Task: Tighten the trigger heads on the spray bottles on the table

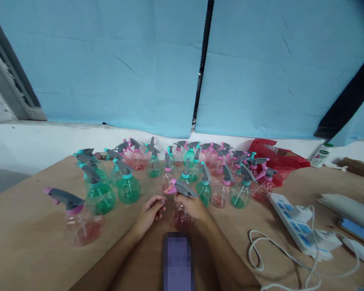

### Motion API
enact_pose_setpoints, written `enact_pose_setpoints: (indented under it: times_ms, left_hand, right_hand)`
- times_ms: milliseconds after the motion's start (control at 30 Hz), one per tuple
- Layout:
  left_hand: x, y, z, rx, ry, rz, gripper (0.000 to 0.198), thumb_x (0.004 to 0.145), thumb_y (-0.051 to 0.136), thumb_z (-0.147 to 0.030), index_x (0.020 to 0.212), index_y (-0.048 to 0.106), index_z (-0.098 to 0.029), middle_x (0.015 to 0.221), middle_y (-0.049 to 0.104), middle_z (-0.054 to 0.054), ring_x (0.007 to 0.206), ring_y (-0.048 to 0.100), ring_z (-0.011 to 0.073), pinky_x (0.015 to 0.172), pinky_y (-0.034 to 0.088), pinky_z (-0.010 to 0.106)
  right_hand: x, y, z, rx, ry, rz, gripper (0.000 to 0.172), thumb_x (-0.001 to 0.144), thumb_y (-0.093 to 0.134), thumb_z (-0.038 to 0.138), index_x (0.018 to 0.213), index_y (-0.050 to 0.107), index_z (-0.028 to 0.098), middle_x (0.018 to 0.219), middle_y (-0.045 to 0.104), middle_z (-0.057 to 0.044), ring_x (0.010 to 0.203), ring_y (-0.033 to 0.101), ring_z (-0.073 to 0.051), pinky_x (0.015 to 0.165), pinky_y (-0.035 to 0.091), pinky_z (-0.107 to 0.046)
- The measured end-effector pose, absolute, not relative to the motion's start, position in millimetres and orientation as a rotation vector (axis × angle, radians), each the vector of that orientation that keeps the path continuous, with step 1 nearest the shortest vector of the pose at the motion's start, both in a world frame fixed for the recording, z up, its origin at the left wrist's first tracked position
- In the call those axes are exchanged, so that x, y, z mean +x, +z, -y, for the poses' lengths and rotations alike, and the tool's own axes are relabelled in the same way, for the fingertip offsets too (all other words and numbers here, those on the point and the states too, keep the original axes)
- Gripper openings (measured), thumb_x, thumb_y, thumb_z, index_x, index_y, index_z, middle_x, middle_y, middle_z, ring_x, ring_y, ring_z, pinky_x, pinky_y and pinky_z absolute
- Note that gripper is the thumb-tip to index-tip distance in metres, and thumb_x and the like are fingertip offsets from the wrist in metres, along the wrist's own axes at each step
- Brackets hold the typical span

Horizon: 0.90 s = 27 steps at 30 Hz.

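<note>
My right hand (193, 207) is wrapped around the neck of a pink spray bottle (182, 221), just under its grey trigger head with a pink nozzle. The nozzle points left. To the left of that bottle is my left hand (151, 212), its fingers curled and the thumb drawn against them. Whatever may be between those fingertips is too small to make out. Beyond my hands, a green spray bottle (204, 193) and a clear pink one (221, 197) stand upright. Another green bottle (129, 189) stands beyond my left hand, and a pink bottle (85, 228) is nearest on the left.
Several more pink and green spray bottles line the wooden table (27, 234) toward the wall. A phone (178, 262) lies between my forearms. On the right are a power strip (297, 226), a looped white cable (279, 250), a red plastic bag (279, 161) and a white bottle (320, 157).
</note>
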<state>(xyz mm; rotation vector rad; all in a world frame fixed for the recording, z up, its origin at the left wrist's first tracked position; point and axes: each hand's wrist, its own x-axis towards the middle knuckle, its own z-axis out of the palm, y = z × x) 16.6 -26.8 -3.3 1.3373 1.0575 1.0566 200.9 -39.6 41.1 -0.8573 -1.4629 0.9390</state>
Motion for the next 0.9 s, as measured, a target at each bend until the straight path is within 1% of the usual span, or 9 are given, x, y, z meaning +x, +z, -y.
enact_pose_setpoints:
  times_ms: [133,267,333,400,467,533,633,733,900]
  left_hand:
    - [16.5,-2.6,27.1,1.355,1.046,-1.059,0.036,0.080,0.067,-0.053,0.088,0.067,-0.019,0.066,0.060,-0.003,0.049,0.051,0.0096,0.045,0.032,0.019]
    - [15.0,-2.7,29.3,1.425,1.032,-1.018,0.031,0.080,0.068,-0.044,0.100,0.069,-0.020,0.076,0.063,-0.001,0.055,0.054,0.0110,0.048,0.035,0.020]
    - [13.3,-5.1,30.4,1.512,1.038,-0.944,0.037,0.077,0.070,-0.034,0.113,0.068,-0.023,0.092,0.068,0.003,0.072,0.061,0.0157,0.060,0.045,0.024]
    - [10.9,-9.1,31.1,1.597,1.028,-0.864,0.048,0.077,0.071,-0.028,0.124,0.065,-0.025,0.109,0.069,0.006,0.093,0.064,0.0221,0.080,0.051,0.032]
    - [8.3,-13.7,31.7,1.656,1.012,-0.804,0.053,0.078,0.070,-0.030,0.131,0.062,-0.027,0.119,0.068,0.007,0.105,0.062,0.0267,0.094,0.048,0.040]
    - [6.7,-17.1,33.0,1.713,1.024,-0.745,0.060,0.079,0.072,-0.034,0.137,0.057,-0.027,0.130,0.064,0.008,0.116,0.058,0.0299,0.102,0.045,0.045]
    - [7.8,-17.5,36.8,1.830,1.051,-0.668,0.074,0.078,0.078,-0.035,0.145,0.047,-0.027,0.148,0.049,0.011,0.136,0.044,0.0336,0.113,0.035,0.049]
    - [12.2,-13.5,40.5,1.911,1.101,-0.742,0.080,0.074,0.083,-0.033,0.145,0.046,-0.026,0.148,0.047,0.013,0.139,0.039,0.0353,0.116,0.031,0.053]
    - [12.7,-9.1,32.8,1.944,1.218,-0.939,0.069,0.077,0.079,-0.039,0.137,0.049,-0.024,0.136,0.054,0.013,0.128,0.051,0.0330,0.111,0.038,0.054]
  right_hand:
    - [198.9,46.7,40.2,-0.786,0.925,1.495,0.013,0.071,0.054,0.016,0.069,0.066,0.023,0.073,0.066,0.001,0.069,0.059,-0.017,0.067,0.048,-0.029]
    - [196.0,42.7,39.9,-0.868,0.847,1.452,0.007,0.076,0.058,0.021,0.075,0.064,0.023,0.067,0.061,0.002,0.061,0.054,-0.015,0.060,0.047,-0.027]
    - [192.9,38.6,41.4,-0.870,0.781,1.439,0.005,0.080,0.060,0.025,0.084,0.063,0.023,0.068,0.060,0.002,0.059,0.052,-0.014,0.059,0.046,-0.027]
    - [187.9,34.9,44.6,-0.855,0.683,1.417,0.011,0.082,0.062,0.026,0.092,0.061,0.022,0.073,0.061,0.001,0.062,0.054,-0.014,0.061,0.047,-0.027]
    - [181.5,31.6,48.6,-0.855,0.580,1.374,0.017,0.082,0.065,0.026,0.097,0.058,0.021,0.079,0.063,0.000,0.067,0.057,-0.015,0.065,0.048,-0.027]
    - [174.9,28.3,52.0,-0.870,0.514,1.337,0.021,0.083,0.066,0.026,0.101,0.057,0.021,0.082,0.064,-0.001,0.071,0.059,-0.016,0.068,0.049,-0.028]
    - [167.4,24.5,54.7,-0.876,0.512,1.349,0.023,0.085,0.063,0.025,0.107,0.056,0.021,0.089,0.065,-0.002,0.079,0.062,-0.017,0.074,0.051,-0.030]
    - [165.7,24.1,55.7,-0.844,0.511,1.436,0.024,0.088,0.061,0.026,0.111,0.057,0.021,0.098,0.064,-0.004,0.091,0.063,-0.019,0.084,0.052,-0.034]
    - [172.9,26.7,55.0,-0.767,0.498,1.564,0.037,0.091,0.059,0.030,0.128,0.056,0.022,0.117,0.063,-0.008,0.110,0.061,-0.023,0.098,0.049,-0.039]
